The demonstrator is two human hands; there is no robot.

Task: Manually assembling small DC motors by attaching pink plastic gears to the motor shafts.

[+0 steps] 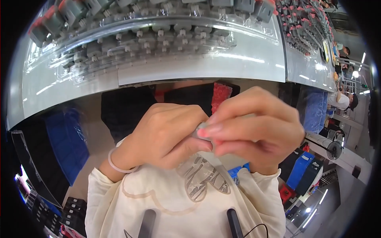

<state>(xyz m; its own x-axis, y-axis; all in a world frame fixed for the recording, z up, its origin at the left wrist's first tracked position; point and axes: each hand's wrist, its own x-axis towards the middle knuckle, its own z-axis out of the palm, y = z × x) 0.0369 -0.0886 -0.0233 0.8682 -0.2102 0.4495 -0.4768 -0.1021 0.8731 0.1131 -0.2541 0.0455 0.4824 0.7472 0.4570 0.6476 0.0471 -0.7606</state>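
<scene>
The work on one small part looks partway through. The part is up in the air, off the counter, and both hands are busy with it. I can't tell what has been done to it or what is left, because the fingers hide most of it and the spot is blurry. Lots of grey parts sit in rows in clear trays on the counter, and more grey and red parts sit far off to the right. I can't tell which of those are finished.

The small part is between the two hands, in front of the person's shirt, on the near side of the counter's edge. The left hand is curled up, and its thumb and pointing finger pinch the part. The right hand comes from the other side. Its fingers bend in and the tips come together with the thumb, so it seems to pinch the part too. There is hardly any gap between the fingertips of the two hands.
</scene>
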